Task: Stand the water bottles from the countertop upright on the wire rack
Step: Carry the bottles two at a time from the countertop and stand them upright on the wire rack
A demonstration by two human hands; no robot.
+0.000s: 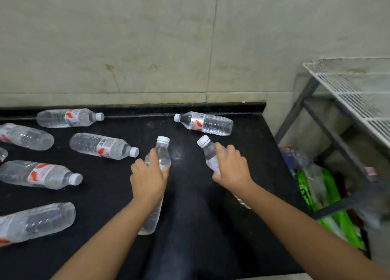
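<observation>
The wire rack (pixel 358 94) at the far right shows no bottles on its visible part, while the black countertop (pixel 242 174) holds many lying flat, so the work seems barely begun; the left hand (pixel 148 178) wraps one bottle (pixel 161 155) at its shoulder, fingers curled round it; the right hand (pixel 232 168) likewise grips a second bottle (pixel 209 153), cap pointing far-left.

The wire rack (pixel 358 94) runs off the right edge; bottles (pixel 12 227) at left are cropped.

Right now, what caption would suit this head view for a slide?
Each hand, left and right, grips a water bottle on the dark countertop; the wire rack stands bare.
</observation>
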